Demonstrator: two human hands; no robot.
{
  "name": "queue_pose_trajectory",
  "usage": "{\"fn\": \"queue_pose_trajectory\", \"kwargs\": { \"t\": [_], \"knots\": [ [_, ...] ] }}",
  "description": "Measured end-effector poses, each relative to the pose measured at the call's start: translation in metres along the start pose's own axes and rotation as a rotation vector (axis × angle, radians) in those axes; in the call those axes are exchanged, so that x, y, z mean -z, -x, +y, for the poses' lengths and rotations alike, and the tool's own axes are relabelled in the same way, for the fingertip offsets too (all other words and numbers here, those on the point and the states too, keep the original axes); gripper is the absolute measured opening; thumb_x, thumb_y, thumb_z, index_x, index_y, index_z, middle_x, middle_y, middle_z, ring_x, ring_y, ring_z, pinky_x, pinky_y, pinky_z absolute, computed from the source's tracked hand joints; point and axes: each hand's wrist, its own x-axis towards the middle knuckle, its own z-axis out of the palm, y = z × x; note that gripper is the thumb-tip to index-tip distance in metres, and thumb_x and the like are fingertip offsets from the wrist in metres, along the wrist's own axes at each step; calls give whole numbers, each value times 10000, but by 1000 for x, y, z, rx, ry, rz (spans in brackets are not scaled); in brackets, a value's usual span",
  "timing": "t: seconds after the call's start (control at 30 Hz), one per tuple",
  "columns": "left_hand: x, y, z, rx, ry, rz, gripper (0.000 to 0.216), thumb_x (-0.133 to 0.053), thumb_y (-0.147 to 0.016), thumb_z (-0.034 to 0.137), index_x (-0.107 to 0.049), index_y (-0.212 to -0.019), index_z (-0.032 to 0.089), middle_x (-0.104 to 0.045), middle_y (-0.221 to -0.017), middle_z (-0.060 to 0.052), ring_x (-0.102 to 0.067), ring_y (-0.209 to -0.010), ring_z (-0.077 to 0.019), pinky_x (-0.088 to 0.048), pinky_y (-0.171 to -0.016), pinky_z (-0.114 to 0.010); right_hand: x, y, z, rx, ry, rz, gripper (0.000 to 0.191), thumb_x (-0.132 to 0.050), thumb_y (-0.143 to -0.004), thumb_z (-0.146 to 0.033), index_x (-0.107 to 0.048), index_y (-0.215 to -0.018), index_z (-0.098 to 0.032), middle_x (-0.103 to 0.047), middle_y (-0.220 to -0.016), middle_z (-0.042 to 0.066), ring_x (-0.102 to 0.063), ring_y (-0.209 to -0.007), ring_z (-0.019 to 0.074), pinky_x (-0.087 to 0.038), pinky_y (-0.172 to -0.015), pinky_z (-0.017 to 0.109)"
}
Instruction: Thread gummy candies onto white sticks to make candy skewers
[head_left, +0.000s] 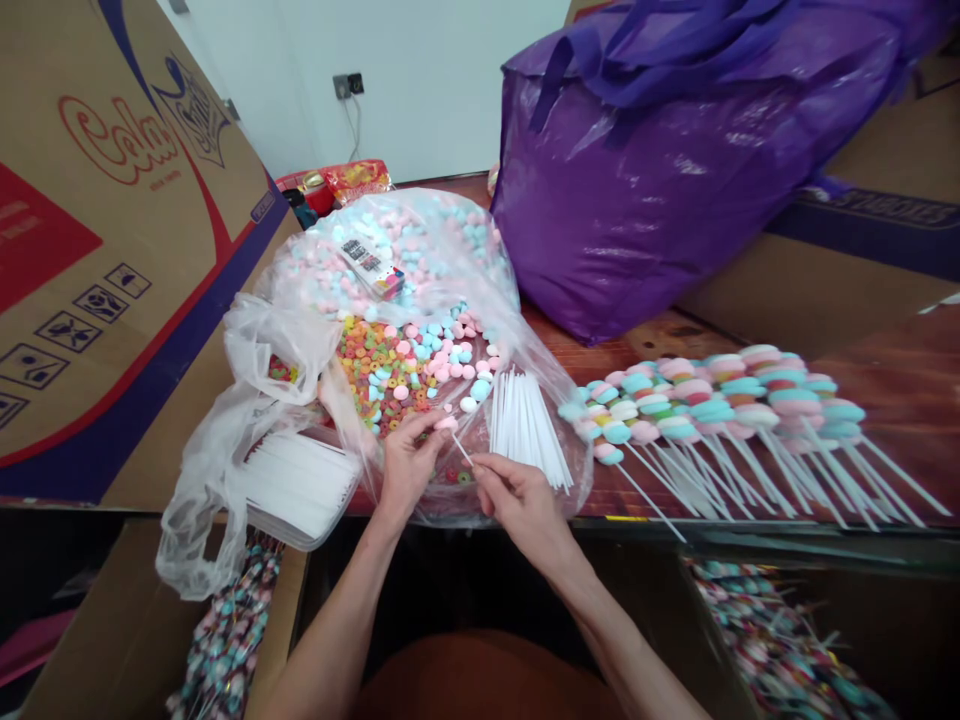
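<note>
Between its fingertips my left hand pinches a pink marshmallow. My right hand grips a thin white stick, whose upper end meets the marshmallow. Both hands are over a clear plastic bag spread on the table. Just beyond them lie loose pink, blue and white marshmallows and colourful gummy rings. A fan of loose white sticks rests on the plastic right of my hands. Farther right, many finished-looking candy skewers lie in a pile with their sticks toward me.
A clear tub of white sticks and a crumpled plastic bag are at the left. Behind stand a large purple bag and a cardboard box. Below the table edge, boxes hold wrapped candy skewers, also at right.
</note>
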Motion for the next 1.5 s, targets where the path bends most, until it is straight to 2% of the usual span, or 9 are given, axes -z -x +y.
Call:
{"fn": "queue_pose_trajectory", "kwargs": {
  "t": [0.37,0.57,0.67,0.77,0.9,1.17,1.3,1.4,1.5],
  "knots": [
    [-13,25,2,137,21,-3,249,-670,-854,319,-776,-1057,224,-745,-1054,-70,-671,-966,-205,-520,-911,-339,-11,-6,10,38,10,90,318,-514,-899,-421,-684,-853,-157,-473,-515,-38,-438,-485,127,-365,-501,246],
    [-11,32,9,49,-94,-210,241,-610,-903,309,-777,-1038,199,-741,-1025,-82,-669,-990,-199,-519,-924,-318,-4,-3,14,29,63,89,342,-505,-907,-452,-615,-734,-178,-481,-514,-32,-459,-491,132,-378,-514,247],
    [-2,20,14,-33,-288,-186,269,-561,-927,242,-744,-1121,211,-725,-1055,-75,-666,-955,-187,-518,-877,-293,-3,-3,15,31,93,109,350,-490,-915,-464,-623,-762,-179,-479,-515,-34,-459,-490,132,-369,-510,246],
    [8,1,20,-123,-680,-127,297,-503,-928,151,-737,-1101,210,-678,-1005,-85,-637,-924,-204,-500,-842,-316,-2,-3,18,14,107,139,351,-492,-913,-476,-637,-794,-179,-474,-521,-36,-453,-492,132,-360,-502,244],
    [13,-15,20,-113,-1054,-206,281,-490,-922,145,-736,-1044,204,-629,-948,-103,-602,-939,-254,-479,-821,-361,-1,-2,24,-4,94,132,353,-501,-915,-488,-636,-801,-183,-476,-534,-35,-453,-509,131,-361,-508,241],
    [18,-18,6,-145,-935,-220,136,-583,-875,159,-698,-943,185,-613,-964,-83,-577,-967,-242,-467,-865,-362,0,-3,25,9,85,117,333,-493,-924,-466,-620,-799,-185,-477,-538,-38,-450,-509,127,-353,-503,236],
    [16,-16,4,-179,-843,-184,214,-574,-895,167,-690,-1071,202,-608,-1014,-81,-575,-961,-225,-473,-861,-351,0,-4,26,23,80,106,325,-487,-928,-458,-607,-789,-189,-479,-537,-39,-454,-505,127,-352,-498,234],
    [9,-15,7,-250,-895,-216,265,-605,-894,199,-687,-1145,224,-612,-1033,-83,-549,-1000,-238,-458,-898,-367,0,-4,26,25,76,103,323,-486,-929,-455,-607,-790,-189,-479,-535,-40,-457,-502,127,-355,-498,234],
    [1,-15,10,-290,-998,-264,198,-620,-888,218,-710,-1064,214,-628,-989,-85,-518,-984,-253,-448,-887,-380,0,-4,26,21,82,106,317,-488,-928,-447,-609,-790,-189,-481,-532,-40,-460,-501,128,-358,-501,235]
  ]
}}
